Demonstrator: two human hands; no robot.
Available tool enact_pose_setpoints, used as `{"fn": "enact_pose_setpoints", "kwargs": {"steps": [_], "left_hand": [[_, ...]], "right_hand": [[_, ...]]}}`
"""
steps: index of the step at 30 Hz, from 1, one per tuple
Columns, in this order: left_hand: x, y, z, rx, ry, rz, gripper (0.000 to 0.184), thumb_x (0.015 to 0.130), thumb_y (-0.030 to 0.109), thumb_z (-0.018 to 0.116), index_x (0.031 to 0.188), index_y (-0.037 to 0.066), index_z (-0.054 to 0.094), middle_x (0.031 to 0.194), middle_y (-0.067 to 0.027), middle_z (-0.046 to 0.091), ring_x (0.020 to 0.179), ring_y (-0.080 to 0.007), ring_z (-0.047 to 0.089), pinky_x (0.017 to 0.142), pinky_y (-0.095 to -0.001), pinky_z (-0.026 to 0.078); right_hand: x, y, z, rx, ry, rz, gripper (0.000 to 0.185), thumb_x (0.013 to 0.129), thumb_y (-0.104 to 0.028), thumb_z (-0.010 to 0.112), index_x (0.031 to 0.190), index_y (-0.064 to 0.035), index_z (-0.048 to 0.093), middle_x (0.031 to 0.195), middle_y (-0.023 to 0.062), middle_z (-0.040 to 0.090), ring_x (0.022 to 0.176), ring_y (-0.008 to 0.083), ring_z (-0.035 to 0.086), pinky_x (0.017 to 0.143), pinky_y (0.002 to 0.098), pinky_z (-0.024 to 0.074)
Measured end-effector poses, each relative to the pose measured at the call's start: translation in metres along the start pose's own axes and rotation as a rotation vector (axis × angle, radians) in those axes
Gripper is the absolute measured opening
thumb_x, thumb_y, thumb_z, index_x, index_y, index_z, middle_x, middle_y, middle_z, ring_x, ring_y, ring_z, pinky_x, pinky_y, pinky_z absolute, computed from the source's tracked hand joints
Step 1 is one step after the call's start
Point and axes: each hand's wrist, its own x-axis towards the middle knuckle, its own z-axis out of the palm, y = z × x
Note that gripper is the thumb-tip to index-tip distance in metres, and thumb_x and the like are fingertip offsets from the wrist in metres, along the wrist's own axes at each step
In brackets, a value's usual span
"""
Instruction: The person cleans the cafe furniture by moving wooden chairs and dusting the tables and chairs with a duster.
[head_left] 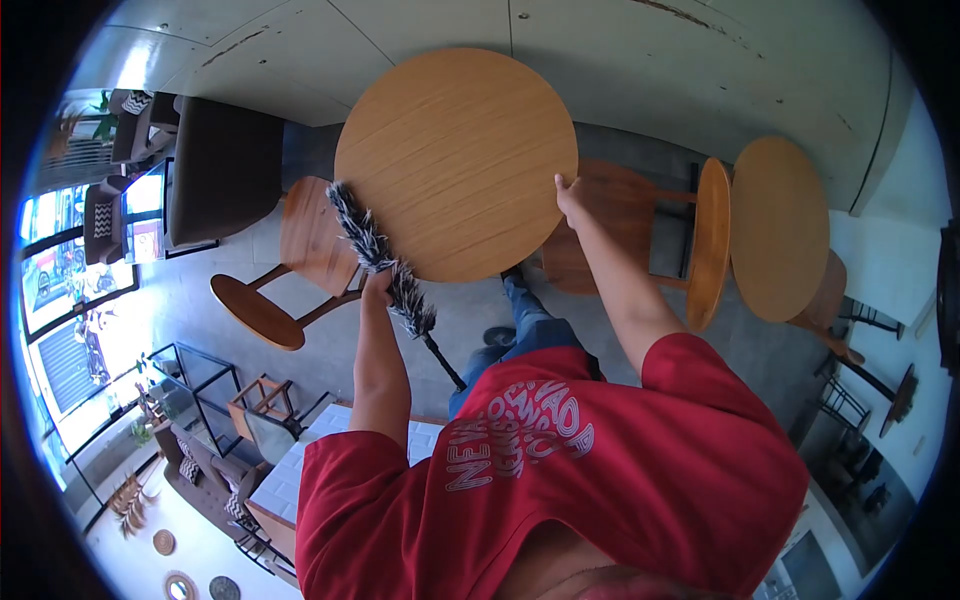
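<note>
A grey feather duster (362, 232) runs slantwise across the near left edge of a round wooden table (455, 150). My left hand (378, 286) is closed at the duster's fluffy middle, close to the tabletop's rim. The duster's dark handle points down toward my body. My right hand (568, 200) grips the right rim of the tabletop, thumb on top; its other fingers are mostly hidden below the edge.
Wooden chairs stand left (315, 240) and right (610, 225) of the table. Another round table (780, 230) is farther right. A panelled wall (640, 60) lies beyond the table. A dark armchair (225, 170) is at upper left, a white-tiled counter (330, 425) at lower left.
</note>
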Motion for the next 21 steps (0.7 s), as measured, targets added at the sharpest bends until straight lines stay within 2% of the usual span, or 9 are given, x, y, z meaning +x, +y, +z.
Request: {"fn": "enact_pose_setpoints", "kwargs": {"steps": [2, 8, 10, 12, 13, 15, 17, 19, 21], "left_hand": [[-0.030, 0.001, 0.014, 0.011, -0.002, -0.070, 0.041, 0.088, 0.040, 0.061, 0.100, 0.002, 0.069, 0.098, -0.0136, 0.071, 0.089, -0.0299, 0.067, 0.088, -0.0451, 0.052], [0.031, -0.050, -0.017, 0.020, -0.153, -0.104, 0.047, 0.087, 0.043, 0.058, 0.102, 0.000, 0.069, 0.098, -0.0152, 0.071, 0.091, -0.0314, 0.067, 0.091, -0.0445, 0.051], [0.010, -0.052, -0.006, 0.007, -0.106, -0.097, 0.050, 0.088, 0.046, 0.057, 0.101, 0.000, 0.069, 0.098, -0.0153, 0.071, 0.090, -0.0317, 0.067, 0.091, -0.0446, 0.051], [-0.024, -0.051, 0.017, 0.067, 0.042, 0.027, 0.045, 0.088, 0.043, 0.056, 0.100, 0.001, 0.068, 0.095, -0.0170, 0.071, 0.081, -0.0308, 0.068, 0.077, -0.0408, 0.055], [-0.024, -0.056, 0.020, 0.063, 0.031, 0.032, 0.045, 0.088, 0.043, 0.056, 0.100, 0.001, 0.068, 0.095, -0.0170, 0.071, 0.081, -0.0308, 0.068, 0.077, -0.0408, 0.055], [-0.022, -0.072, 0.027, -0.193, 0.073, 0.405, 0.045, 0.088, 0.039, 0.058, 0.113, 0.002, 0.063, 0.105, -0.0180, 0.068, 0.080, -0.0336, 0.067, 0.081, -0.0385, 0.055], [-0.022, -0.083, 0.029, -0.229, 0.068, 0.300, 0.047, 0.089, 0.034, 0.059, 0.123, 0.001, 0.057, 0.114, -0.0177, 0.065, 0.090, -0.0343, 0.065, 0.087, -0.0361, 0.051], [-0.026, -0.114, 0.023, -0.015, 0.407, 0.617, 0.047, 0.090, 0.030, 0.057, 0.126, -0.001, 0.055, 0.117, -0.0186, 0.063, 0.102, -0.0319, 0.061, 0.089, -0.0369, 0.047], [-0.071, -0.145, 0.034, 0.103, 0.449, 0.687, 0.050, 0.091, 0.031, 0.051, 0.128, -0.003, 0.052, 0.120, -0.0204, 0.061, 0.110, -0.0314, 0.057, 0.091, -0.0373, 0.044]], "right_hand": [[0.012, 0.000, -0.005, -0.140, -0.048, -0.048, 0.057, 0.096, -0.046, 0.051, 0.128, 0.0000, 0.044, 0.124, 0.0204, 0.056, 0.111, 0.0321, 0.058, 0.087, 0.0416, 0.0490], [0.069, 0.055, -0.012, -0.356, -0.179, -0.174, 0.052, 0.096, -0.047, 0.049, 0.122, -0.0025, 0.053, 0.104, 0.0149, 0.064, 0.086, 0.0221, 0.062, 0.066, 0.0344, 0.0500], [0.038, 0.050, -0.038, -0.303, -0.192, -0.197, 0.051, 0.096, -0.047, 0.049, 0.119, -0.0024, 0.055, 0.100, 0.0147, 0.065, 0.087, 0.0235, 0.063, 0.068, 0.0349, 0.0500], [-0.010, 0.049, -0.073, -0.252, -0.201, -0.216, 0.050, 0.096, -0.048, 0.050, 0.116, -0.0023, 0.058, 0.097, 0.0145, 0.067, 0.089, 0.0249, 0.063, 0.070, 0.0355, 0.0499], [-0.033, 0.051, -0.093, -0.273, -0.139, -0.278, 0.049, 0.096, -0.047, 0.051, 0.113, -0.0021, 0.060, 0.093, 0.0149, 0.067, 0.088, 0.0267, 0.063, 0.073, 0.0362, 0.0499], [-0.070, 0.072, -0.135, -0.321, -0.052, -0.366, 0.045, 0.094, -0.044, 0.054, 0.110, -0.0021, 0.063, 0.092, 0.0167, 0.065, 0.089, 0.0310, 0.063, 0.080, 0.0379, 0.0494], [-0.091, 0.089, -0.184, -0.486, 0.129, -0.470, 0.042, 0.091, -0.040, 0.059, 0.109, -0.0023, 0.063, 0.099, 0.0186, 0.062, 0.096, 0.0343, 0.060, 0.087, 0.0409, 0.0479], [-0.108, 0.109, -0.234, -0.695, 0.431, -0.587, 0.043, 0.087, -0.037, 0.062, 0.111, -0.0020, 0.061, 0.108, 0.0199, 0.058, 0.106, 0.0364, 0.055, 0.089, 0.0445, 0.0468], [-0.135, 0.120, -0.274, -0.848, 0.684, -0.524, 0.047, 0.085, -0.036, 0.062, 0.116, -0.0014, 0.055, 0.117, 0.0206, 0.055, 0.114, 0.0371, 0.050, 0.091, 0.0465, 0.0452]]}}
